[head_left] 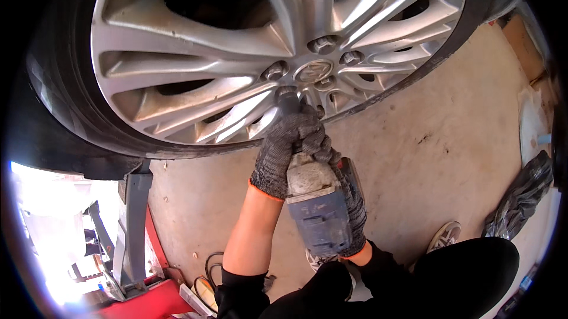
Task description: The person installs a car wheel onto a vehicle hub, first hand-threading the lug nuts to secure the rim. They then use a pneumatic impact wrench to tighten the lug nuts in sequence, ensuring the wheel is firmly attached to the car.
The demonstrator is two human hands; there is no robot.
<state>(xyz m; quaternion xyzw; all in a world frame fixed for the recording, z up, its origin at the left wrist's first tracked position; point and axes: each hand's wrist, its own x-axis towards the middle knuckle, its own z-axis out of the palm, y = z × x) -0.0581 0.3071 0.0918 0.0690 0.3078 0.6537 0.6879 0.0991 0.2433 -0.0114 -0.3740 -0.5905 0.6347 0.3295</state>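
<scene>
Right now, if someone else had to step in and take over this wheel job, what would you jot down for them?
Left hand: gloved, wrapped around the nose of the impact wrench, steadying it.
Right hand: gloved, grip closed on the wrench's handle side.
Wrench socket is pressed onto the lower-left lug nut of the alloy wheel.
Other lug nuts show in place around the hub; whether they are tight or loose cannot be told.
Wheel is on the car, raised beside a lift arm.
Left: every nut needs checking.
</scene>
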